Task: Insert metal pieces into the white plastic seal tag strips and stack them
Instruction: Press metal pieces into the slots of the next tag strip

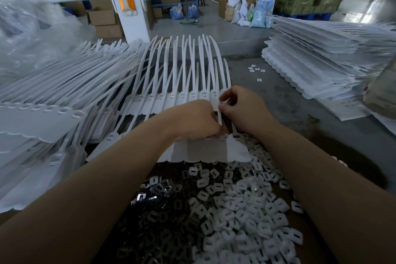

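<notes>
A sheet of joined white seal tag strips (pixel 205 152) lies in front of me, its tails running away over another sheet (pixel 171 103) behind it. My left hand (pixel 197 121) rests curled on the near sheet's heads, fingers pressing at a slot. My right hand (pixel 242 109) pinches one thin white tail (pixel 220 117) beside it. What the left fingertips hold is hidden. Dark shiny metal pieces (pixel 158 210) lie heaped near me on the left, white plastic caps (pixel 246 210) on the right.
Tall stacks of strip sheets stand at the left (pixel 53 100) and far right (pixel 321 64). A few loose caps (pixel 255 69) lie on the grey table. A white machine column (pixel 128 2) rises behind. Cartons and bags fill the floor beyond.
</notes>
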Demonstrator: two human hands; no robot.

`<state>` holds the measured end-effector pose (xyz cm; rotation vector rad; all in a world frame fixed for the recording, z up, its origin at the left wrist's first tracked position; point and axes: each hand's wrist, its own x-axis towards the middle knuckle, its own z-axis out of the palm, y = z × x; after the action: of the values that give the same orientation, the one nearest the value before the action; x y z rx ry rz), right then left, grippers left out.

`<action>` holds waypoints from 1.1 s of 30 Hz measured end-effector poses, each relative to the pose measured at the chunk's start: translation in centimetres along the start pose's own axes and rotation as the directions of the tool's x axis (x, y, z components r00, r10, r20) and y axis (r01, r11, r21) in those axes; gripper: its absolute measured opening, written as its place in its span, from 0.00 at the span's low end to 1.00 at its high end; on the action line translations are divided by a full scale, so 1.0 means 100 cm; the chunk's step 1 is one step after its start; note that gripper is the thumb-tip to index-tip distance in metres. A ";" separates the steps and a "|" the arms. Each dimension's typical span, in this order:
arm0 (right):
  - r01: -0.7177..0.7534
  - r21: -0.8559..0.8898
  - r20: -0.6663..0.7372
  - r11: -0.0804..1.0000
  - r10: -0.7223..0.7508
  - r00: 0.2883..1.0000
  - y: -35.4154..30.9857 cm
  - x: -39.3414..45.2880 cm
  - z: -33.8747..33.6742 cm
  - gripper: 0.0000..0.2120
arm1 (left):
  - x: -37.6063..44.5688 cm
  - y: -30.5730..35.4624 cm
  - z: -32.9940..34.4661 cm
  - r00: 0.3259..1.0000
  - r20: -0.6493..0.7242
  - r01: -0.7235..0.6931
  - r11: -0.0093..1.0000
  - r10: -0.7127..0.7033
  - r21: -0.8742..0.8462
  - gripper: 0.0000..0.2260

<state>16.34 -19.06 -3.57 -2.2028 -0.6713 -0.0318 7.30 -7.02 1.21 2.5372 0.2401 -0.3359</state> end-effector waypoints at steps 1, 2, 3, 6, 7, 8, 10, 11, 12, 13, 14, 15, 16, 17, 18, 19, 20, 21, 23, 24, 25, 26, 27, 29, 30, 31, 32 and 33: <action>0.002 -0.005 0.001 1.000 -0.002 1.000 0.000 0.000 0.000 0.04 | -0.001 -0.001 0.000 1.000 -0.001 -0.011 1.000 0.011 -0.023 0.13; 0.004 -0.013 0.000 1.000 -0.004 1.000 0.000 0.001 0.001 0.05 | -0.001 -0.003 0.000 1.000 -0.003 -0.024 0.999 0.023 -0.043 0.14; 0.006 -0.017 -0.002 1.000 -0.006 1.000 0.001 0.001 0.001 0.05 | -0.001 -0.004 0.000 0.999 -0.004 -0.035 0.998 0.035 -0.060 0.13; 0.005 -0.021 -0.005 1.000 -0.005 1.000 0.002 0.002 0.002 0.05 | -0.001 -0.007 0.000 0.998 0.004 -0.055 0.993 0.056 -0.109 0.08; 0.007 -0.023 -0.006 1.000 -0.007 1.000 0.002 0.002 0.002 0.05 | 0.000 -0.008 -0.001 0.998 0.007 -0.056 0.991 0.057 -0.121 0.08; 0.010 -0.025 -0.008 1.000 -0.010 1.000 0.002 0.002 0.002 0.05 | 0.000 -0.009 -0.001 0.998 0.011 -0.057 0.990 0.059 -0.127 0.07; 0.012 -0.027 -0.010 1.000 -0.012 1.000 0.003 0.002 0.002 0.05 | 0.001 -0.008 -0.002 0.998 0.025 -0.054 0.991 0.057 -0.123 0.06; 0.010 -0.029 -0.010 1.000 -0.011 1.000 0.003 0.002 0.002 0.05 | 0.001 -0.007 -0.003 0.998 0.038 -0.049 0.991 0.054 -0.122 0.07; 0.009 -0.031 -0.009 0.999 -0.010 1.000 0.003 0.003 0.002 0.05 | 0.001 -0.007 -0.004 0.998 0.052 -0.041 0.991 0.048 -0.125 0.07; 0.008 -0.034 -0.008 0.999 -0.008 1.000 0.003 0.003 0.002 0.05 | 0.002 -0.006 -0.005 0.997 0.063 -0.032 0.991 0.040 -0.132 0.06; 0.006 -0.036 -0.006 0.999 -0.007 1.000 0.003 0.003 0.002 0.05 | 0.002 -0.005 -0.006 0.997 0.070 -0.023 0.990 0.033 -0.138 0.06; 0.006 -0.038 -0.004 0.999 -0.006 1.000 0.002 0.003 0.002 0.05 | 0.003 -0.004 -0.006 0.997 0.071 -0.015 0.990 0.025 -0.142 0.06; 0.005 -0.039 -0.003 0.999 -0.006 1.000 0.002 0.003 0.002 0.05 | 0.003 -0.004 -0.007 0.997 0.070 -0.008 0.990 0.018 -0.144 0.05; 0.006 -0.040 -0.002 0.999 -0.006 1.000 0.002 0.003 0.002 0.05 | 0.004 -0.003 -0.007 0.998 0.066 0.000 0.990 0.010 -0.142 0.06; 0.005 -0.040 -0.001 0.999 -0.005 1.000 0.002 0.003 0.002 0.05 | 0.004 -0.003 -0.007 0.998 0.062 0.009 0.991 0.000 -0.136 0.06; 0.004 -0.040 0.000 0.999 -0.004 1.000 0.001 0.003 0.002 0.05 | 0.004 -0.002 -0.007 0.998 0.059 0.021 0.992 -0.014 -0.123 0.08; 0.003 -0.041 0.001 0.999 -0.003 1.000 0.001 0.003 0.002 0.05 | 0.004 -0.002 -0.007 0.998 0.056 0.036 0.993 -0.030 -0.108 0.09; 0.004 -0.043 0.000 0.999 -0.004 1.000 0.001 0.002 0.002 0.05 | 0.005 -0.002 -0.007 0.997 0.055 0.050 0.994 -0.045 -0.095 0.11; 0.006 -0.044 0.001 0.999 -0.006 1.000 0.000 0.002 0.002 0.05 | 0.006 -0.001 -0.006 0.998 0.047 0.055 0.995 -0.052 -0.077 0.12; 0.004 -0.042 0.003 0.999 -0.004 1.000 -0.001 0.001 0.002 0.05 | 0.006 -0.002 -0.006 0.998 0.037 0.045 0.996 -0.043 -0.075 0.11; 0.000 -0.038 0.006 0.999 0.000 1.000 -0.001 0.001 0.001 0.05 | 0.006 -0.003 -0.006 0.999 0.028 0.029 0.997 -0.027 -0.078 0.10; -0.004 -0.036 0.009 0.999 0.004 1.000 -0.001 0.001 0.001 0.05 | 0.004 -0.004 -0.006 1.000 0.021 0.004 0.997 -0.002 -0.078 0.10; -0.007 -0.036 0.012 0.999 0.008 1.000 -0.001 0.001 0.000 0.05 | 0.002 -0.006 -0.005 0.999 0.011 -0.035 0.997 0.036 -0.068 0.09; -0.008 -0.042 0.015 0.999 0.009 1.000 -0.002 0.001 0.000 0.05 | -0.004 -0.012 -0.005 0.987 -0.038 -0.156 0.987 0.155 -0.042 0.07; -0.009 -0.040 0.016 0.999 0.010 1.000 -0.001 0.002 0.001 0.05 | -0.008 -0.014 -0.005 0.970 -0.070 -0.236 0.971 0.233 -0.034 0.05; -0.010 -0.037 0.018 0.999 0.011 1.000 -0.001 0.002 0.001 0.05 | -0.013 -0.015 -0.005 0.941 -0.097 -0.328 0.944 0.324 -0.030 0.04; -0.010 -0.036 0.017 0.999 0.011 1.000 -0.001 0.003 0.001 0.04 | -0.019 -0.015 -0.005 0.904 -0.101 -0.420 0.907 0.415 -0.032 0.03; -0.008 -0.037 0.012 0.999 0.008 1.000 0.000 0.003 0.001 0.04 | -0.025 -0.012 -0.005 0.864 -0.070 -0.501 0.865 0.498 -0.037 0.03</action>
<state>16.57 -18.82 -3.60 -2.2423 -0.6739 -0.0267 4.73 -5.98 1.74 2.4442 -0.3850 -0.0475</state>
